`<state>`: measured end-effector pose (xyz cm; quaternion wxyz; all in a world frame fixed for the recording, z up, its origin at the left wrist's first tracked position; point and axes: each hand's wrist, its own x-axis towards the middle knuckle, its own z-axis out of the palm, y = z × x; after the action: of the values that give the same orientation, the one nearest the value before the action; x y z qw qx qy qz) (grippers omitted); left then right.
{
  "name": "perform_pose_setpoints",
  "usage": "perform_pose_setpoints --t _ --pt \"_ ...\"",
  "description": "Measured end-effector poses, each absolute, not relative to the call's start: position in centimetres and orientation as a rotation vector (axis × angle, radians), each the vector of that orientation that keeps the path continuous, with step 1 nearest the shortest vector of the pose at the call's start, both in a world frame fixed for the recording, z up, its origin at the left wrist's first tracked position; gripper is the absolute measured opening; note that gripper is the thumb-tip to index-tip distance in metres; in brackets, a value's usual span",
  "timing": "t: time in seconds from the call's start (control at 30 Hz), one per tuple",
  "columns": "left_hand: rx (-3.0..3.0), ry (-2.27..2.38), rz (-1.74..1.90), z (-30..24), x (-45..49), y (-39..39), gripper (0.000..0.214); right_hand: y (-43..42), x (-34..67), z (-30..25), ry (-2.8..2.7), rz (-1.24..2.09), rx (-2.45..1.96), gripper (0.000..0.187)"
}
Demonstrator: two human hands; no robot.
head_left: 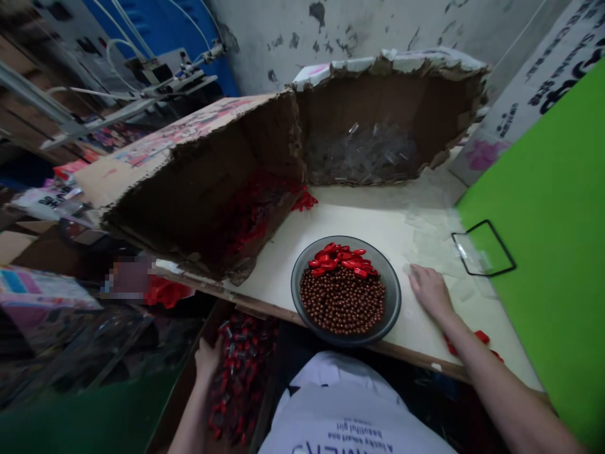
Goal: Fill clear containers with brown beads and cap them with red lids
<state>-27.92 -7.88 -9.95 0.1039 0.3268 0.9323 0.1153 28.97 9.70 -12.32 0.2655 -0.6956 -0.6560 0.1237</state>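
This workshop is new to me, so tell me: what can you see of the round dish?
The shallow round dish is dark grey with a raised rim, its material unclear. It sits on the pale tabletop, holding small glossy brown beads with red pieces heaped on them at the far side. The right hand lies beside it, apparently not touching.

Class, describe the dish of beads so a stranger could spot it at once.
On the pale bench, below the torn cardboard box, sits a round grey dish beside the right hand. Only it holds brown beads, with red pieces heaped on top.
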Motion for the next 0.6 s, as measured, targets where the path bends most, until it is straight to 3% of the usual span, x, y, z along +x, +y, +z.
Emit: perform_pose_setpoints --t 0.1,0.2,0.27,0.4,0.6 --pt "1.043 2.724 0.565 -9.9 -25.1 -6.6 0.047 9.0 28.8 -10.9 -1.702 0.3 -1.898 0.036" --pt "1.323 2.501 1.125 -8.7 -19.8 -3.9 0.046 8.0 26.9 -7.6 -1.557 0.481 -1.788 0.043" --pt "1.531 2.276 1.311 -7.4 -15.5 -1.7 0.041 7.1 24.4 -5.0 -1.616 0.584 -1.695 0.04" --pt "1.783 1.838 1.295 -5.4 -8.2 1.6 0.034 6.0 18.8 -2.2 -2.256 0.614 -1.454 0.011" --pt "1.906 1.804 1.106 -5.3 -5.8 2.4 0.035 6.4 14.2 -3.5 -2.728 0.162 -1.607 0.028"
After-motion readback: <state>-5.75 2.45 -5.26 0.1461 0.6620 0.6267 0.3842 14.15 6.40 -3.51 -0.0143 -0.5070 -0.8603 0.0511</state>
